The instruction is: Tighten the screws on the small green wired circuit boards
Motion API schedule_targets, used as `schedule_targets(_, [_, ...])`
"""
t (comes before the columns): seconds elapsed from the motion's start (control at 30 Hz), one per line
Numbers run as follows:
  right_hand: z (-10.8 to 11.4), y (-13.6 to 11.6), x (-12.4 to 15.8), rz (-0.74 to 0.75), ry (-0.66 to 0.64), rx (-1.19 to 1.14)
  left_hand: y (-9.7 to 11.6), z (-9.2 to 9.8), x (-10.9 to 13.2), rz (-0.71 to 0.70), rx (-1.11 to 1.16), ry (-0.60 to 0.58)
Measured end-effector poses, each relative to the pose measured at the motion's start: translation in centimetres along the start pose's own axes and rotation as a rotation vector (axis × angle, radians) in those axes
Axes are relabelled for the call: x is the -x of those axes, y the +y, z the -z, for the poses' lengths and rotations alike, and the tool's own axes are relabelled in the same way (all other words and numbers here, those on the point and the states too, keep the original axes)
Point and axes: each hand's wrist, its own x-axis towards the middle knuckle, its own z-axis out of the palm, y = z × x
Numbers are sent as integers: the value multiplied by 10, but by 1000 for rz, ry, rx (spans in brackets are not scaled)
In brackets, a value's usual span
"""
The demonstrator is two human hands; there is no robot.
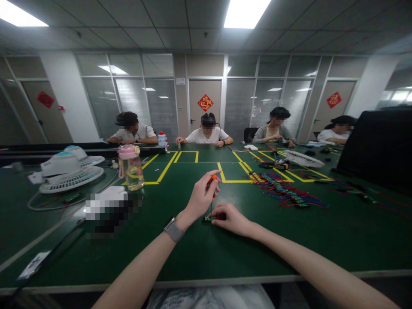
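My left hand [203,193] is closed round the orange handle of a screwdriver [214,177], held upright. The screwdriver's thin dark shaft points down at a small green circuit board [207,219] on the table. Whether the tip touches the board cannot be made out. My right hand [232,218] rests on the table with its fingers closed on the board's right end, which they partly cover. A grey-banded watch [174,229] sits on my left wrist.
Wired circuit boards [286,189] lie in a row at right. A pink-lidded bottle [131,168], white fans [69,169] and a cable stand at left. Yellow tape [167,167] marks the green table [180,262]. Several people sit across it; a black screen-like panel [376,159] stands far right.
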Motion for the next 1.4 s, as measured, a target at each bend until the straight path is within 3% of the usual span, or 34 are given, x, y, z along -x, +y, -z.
schedule_targets(0.2, [6, 4, -1, 46, -60, 27, 2, 6, 1, -102, -216, 87])
schedule_targets(0.3, [10, 4, -2, 72, -99, 41, 5, 8, -1, -110, -128, 79])
schedule_targets(0.43, [12, 5, -2, 95, -118, 64, 6, 8, -4, 39, 127, 58])
schedule_targets(0.5, [12, 5, -1, 106, -116, 65, 4, 8, -5, 66, 119, 99])
schedule_targets(0.63, [12, 4, -1, 108, -108, 69, 2, 9, -3, -25, -68, 199])
schedule_targets(0.73, [14, 3, -1, 114, -126, 70, 3, 9, -2, -43, -33, 147])
schedule_targets(0.87, [19, 5, -1, 134, -139, 73, 5, 8, -5, 67, 207, 51])
schedule_targets(1.1, [19, 10, -2, 102, -118, 26, 2, 9, -4, 14, 57, 136])
schedule_targets(1.27, [14, 13, -3, 55, -87, -62, 3, 9, -5, 41, 195, 67])
schedule_targets(1.4, [11, 16, -2, 53, -65, -102, 2, 9, -6, 61, 154, 132])
